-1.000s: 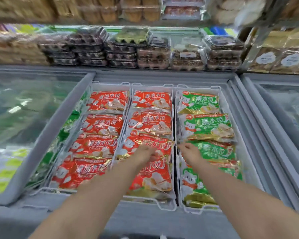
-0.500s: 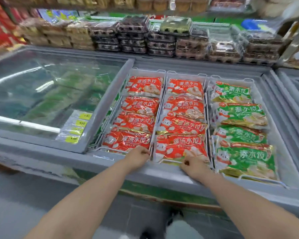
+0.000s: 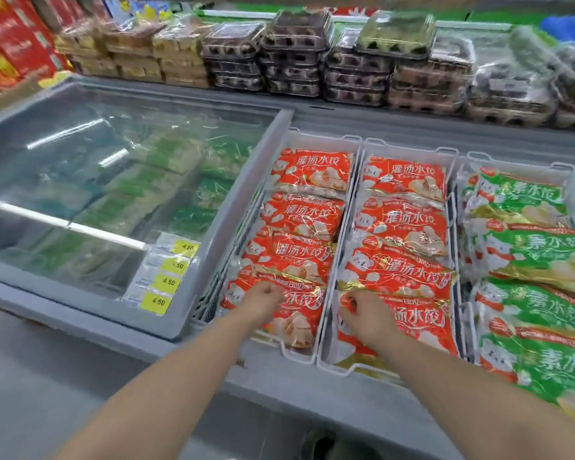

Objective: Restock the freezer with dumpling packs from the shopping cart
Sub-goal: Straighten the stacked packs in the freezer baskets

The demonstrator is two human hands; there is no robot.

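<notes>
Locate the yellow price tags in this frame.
In the head view, the yellow price tags sit left of centre, stuck in a column on the closed glass lid, beside the leftmost basket of red packs.

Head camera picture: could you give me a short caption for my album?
Two bare hands, left hand and right hand, rest on red dumpling packs in an open freezer.

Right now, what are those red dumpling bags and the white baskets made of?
The red dumpling bags look like thin glossy plastic film with gold foil edges: they crinkle and glint. The white baskets look like stiff matte plastic or coated wire; slotted walls show.
</notes>
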